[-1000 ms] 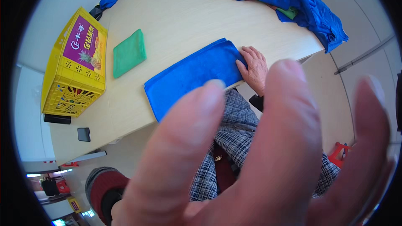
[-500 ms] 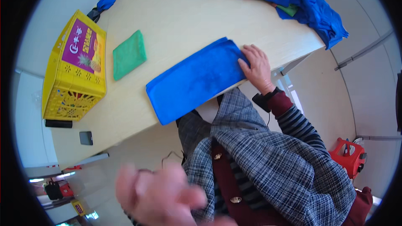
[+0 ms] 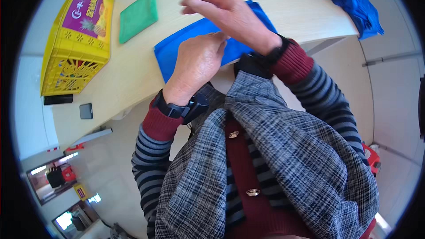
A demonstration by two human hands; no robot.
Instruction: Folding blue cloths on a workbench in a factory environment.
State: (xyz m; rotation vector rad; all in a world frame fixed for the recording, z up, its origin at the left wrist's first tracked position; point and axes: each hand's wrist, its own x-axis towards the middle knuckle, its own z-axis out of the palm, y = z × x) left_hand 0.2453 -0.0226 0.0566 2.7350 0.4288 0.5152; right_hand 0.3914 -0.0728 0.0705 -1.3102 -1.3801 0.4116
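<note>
A blue cloth (image 3: 170,53), folded into a long rectangle, lies along the table's near edge. Over its middle is my left hand (image 3: 197,62), back upward and fingers curled in; what they hold, if anything, is hidden beneath. My right hand (image 3: 234,15) reaches across above the cloth's far side, just beyond the left hand, with its fingers stretched toward the left and nothing seen in them. A smaller folded green cloth (image 3: 138,16) rests to the left of the blue one.
On the table's left stands a yellow plastic crate (image 3: 77,40) with a printed panel. Near it lies a small dark flat device (image 3: 86,111). Rumpled blue and green cloths (image 3: 349,4) hang over the far right edge. A red plastic object (image 3: 372,157) is at the lower right.
My left hand has come up from below onto the blue cloth. My right hand has left the cloth's right end and swung leftward above it. The view has shifted down.
</note>
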